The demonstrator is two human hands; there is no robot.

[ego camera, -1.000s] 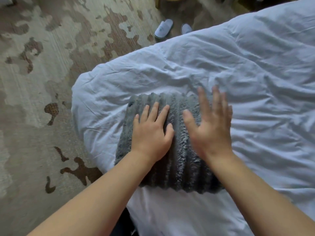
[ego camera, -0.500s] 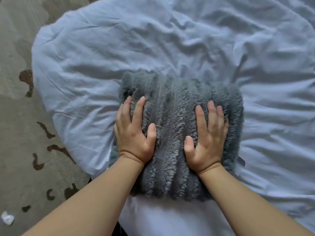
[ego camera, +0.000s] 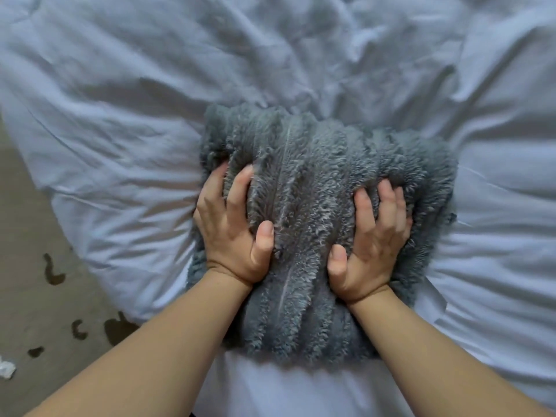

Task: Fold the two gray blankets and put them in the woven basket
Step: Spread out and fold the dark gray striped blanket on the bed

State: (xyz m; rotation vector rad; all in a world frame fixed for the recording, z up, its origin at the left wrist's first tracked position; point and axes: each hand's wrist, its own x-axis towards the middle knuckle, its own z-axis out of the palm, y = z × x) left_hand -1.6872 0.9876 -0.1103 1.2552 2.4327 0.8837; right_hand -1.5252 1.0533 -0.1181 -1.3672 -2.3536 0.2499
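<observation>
Head view, looking straight down: I see the folded gray blanket lying as a thick, ribbed bundle on the white duvet, near the bed's near edge. My left hand sits on the bundle's left side, fingers curled and dug into the fluffy pile, thumb pressed in toward the middle. My right hand mirrors it on the right side, fingers bent into the fabric, thumb pointing up along a rib. Both hands clutch the blanket, squeezing it inward, so the pile bulges between them and along the far edge. Both forearms are bare and come in from the bottom of the frame. The duvet is heavily creased, its wrinkles radiating from under the bundle. At the left, beyond the bed's rounded corner, I see a beige carpet with dark brown blotches, and a small crumpled white scrap lying on it at the frame's edge.
</observation>
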